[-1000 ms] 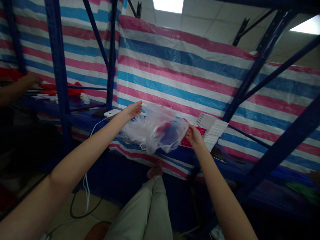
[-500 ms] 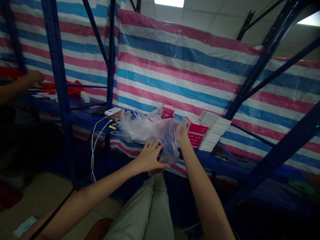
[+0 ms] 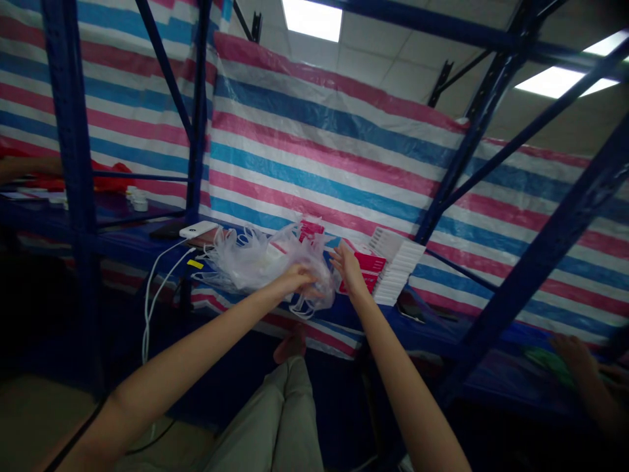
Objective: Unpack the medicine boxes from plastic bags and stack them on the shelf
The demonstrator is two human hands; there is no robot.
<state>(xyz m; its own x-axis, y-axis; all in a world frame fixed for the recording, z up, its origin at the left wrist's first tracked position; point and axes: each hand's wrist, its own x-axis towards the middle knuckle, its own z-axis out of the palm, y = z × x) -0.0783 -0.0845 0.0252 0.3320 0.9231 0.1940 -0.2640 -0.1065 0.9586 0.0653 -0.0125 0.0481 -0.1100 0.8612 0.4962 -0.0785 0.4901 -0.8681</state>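
Several fingers of the left hand (image 3: 299, 278) blur into the clear plastic bag (image 3: 323, 288) they grip; the half-open right hand (image 3: 348, 267) partly hides red boxes (image 3: 369, 263), any contact unclear.

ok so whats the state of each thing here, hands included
Left hand: at the clear plastic bags, grip unclear
Right hand: open, in front of the red boxes
Clear plastic bags: crumpled, heaped
Red boxes: stacked
White boxes: stacked
White device: lying flat
White cables: hanging over the shelf edge
Striped sheet: hung upright
Ceiling light: lit
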